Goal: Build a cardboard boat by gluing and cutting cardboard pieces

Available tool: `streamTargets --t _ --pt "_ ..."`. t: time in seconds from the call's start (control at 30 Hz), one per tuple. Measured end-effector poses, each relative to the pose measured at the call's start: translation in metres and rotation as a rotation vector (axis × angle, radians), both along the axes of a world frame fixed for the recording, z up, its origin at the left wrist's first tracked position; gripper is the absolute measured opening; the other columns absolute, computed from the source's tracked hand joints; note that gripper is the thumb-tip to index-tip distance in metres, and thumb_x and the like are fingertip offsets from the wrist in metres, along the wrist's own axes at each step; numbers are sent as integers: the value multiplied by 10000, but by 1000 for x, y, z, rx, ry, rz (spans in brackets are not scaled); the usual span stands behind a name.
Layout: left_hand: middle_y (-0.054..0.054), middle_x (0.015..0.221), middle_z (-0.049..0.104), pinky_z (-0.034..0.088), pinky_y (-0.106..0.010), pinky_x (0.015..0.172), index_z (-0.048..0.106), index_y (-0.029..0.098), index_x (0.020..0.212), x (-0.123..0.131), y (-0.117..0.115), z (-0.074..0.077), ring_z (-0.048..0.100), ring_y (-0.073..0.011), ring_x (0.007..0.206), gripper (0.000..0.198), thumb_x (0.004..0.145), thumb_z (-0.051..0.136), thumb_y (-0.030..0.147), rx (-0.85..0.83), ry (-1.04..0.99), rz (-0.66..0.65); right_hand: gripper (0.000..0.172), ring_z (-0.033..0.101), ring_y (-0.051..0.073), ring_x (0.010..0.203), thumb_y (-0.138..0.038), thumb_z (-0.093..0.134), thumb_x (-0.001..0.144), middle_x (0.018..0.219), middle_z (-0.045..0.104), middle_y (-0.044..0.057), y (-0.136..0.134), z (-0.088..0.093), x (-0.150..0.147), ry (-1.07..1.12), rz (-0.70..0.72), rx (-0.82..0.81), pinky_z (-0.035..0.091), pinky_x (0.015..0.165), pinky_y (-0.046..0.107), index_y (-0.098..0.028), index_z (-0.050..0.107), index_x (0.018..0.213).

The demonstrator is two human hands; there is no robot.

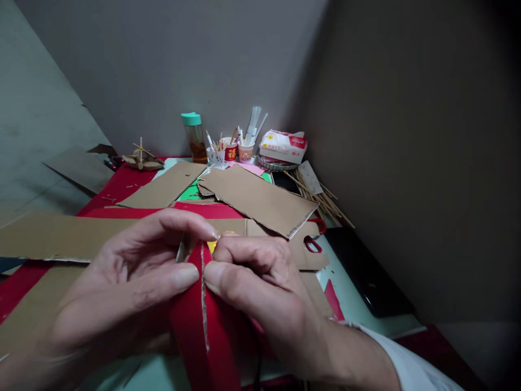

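Both hands are at a red-faced cardboard piece (189,320) held upright close to me. A pale, rough edge or seam runs down its middle from the top. My left hand (134,277) is closed on its left side, the thumb pressed flat just left of the seam and the index finger arched over the top. My right hand (264,288) pinches the right side, thumb on the seam and bent fingers behind it. A bit of yellow shows between the fingertips, too small to name. The lower back of the piece is hidden.
Brown cardboard sheets (260,195) cover much of the table. Red-handled scissors (312,245) lie right, near a black phone-like slab (366,271). Behind stand a teal-lidded bottle (194,138), paper cups (246,152) of sticks, a tissue pack (283,145) and wooden sticks (325,198).
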State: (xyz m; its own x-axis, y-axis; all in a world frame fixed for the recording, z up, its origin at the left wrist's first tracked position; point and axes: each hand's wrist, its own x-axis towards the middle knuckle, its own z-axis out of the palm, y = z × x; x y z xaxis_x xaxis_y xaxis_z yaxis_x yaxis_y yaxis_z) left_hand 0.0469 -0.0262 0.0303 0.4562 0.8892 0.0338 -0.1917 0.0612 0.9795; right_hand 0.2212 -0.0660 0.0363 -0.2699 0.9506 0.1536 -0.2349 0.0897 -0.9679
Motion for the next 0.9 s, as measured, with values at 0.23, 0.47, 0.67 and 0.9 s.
streamTargets --t 0.23,0.47,0.67,0.9 --pt "-4 776 637 510 -198 461 739 293 915 0 0 -2 563 -130 578 204 737 833 329 -6 22 14 392 336 98 566 -195 546 916 555 356 -60 4 0 5 -55 44 -3 291 565 281 -204 385 559" --pt "9 730 636 472 -159 410 722 265 916 -6 9 -7 547 -102 530 174 765 807 288 62 57 -14 377 317 99 575 -277 545 958 602 348 -57 5 -3 6 -99 89 -32 282 559 279 -205 398 618" --pt "-6 746 625 524 -215 458 712 270 919 -4 11 -2 590 -137 562 155 779 778 259 -12 34 -37 291 423 149 704 -332 416 1025 761 462 -11 9 -1 7 -295 131 22 355 654 307 -233 427 752" --pt "-18 743 648 537 -208 460 717 260 911 -3 10 0 608 -143 573 150 781 775 214 -58 -8 -52 235 461 167 730 -252 395 1006 793 491 -21 11 2 11 -430 132 160 370 695 327 -251 410 771"
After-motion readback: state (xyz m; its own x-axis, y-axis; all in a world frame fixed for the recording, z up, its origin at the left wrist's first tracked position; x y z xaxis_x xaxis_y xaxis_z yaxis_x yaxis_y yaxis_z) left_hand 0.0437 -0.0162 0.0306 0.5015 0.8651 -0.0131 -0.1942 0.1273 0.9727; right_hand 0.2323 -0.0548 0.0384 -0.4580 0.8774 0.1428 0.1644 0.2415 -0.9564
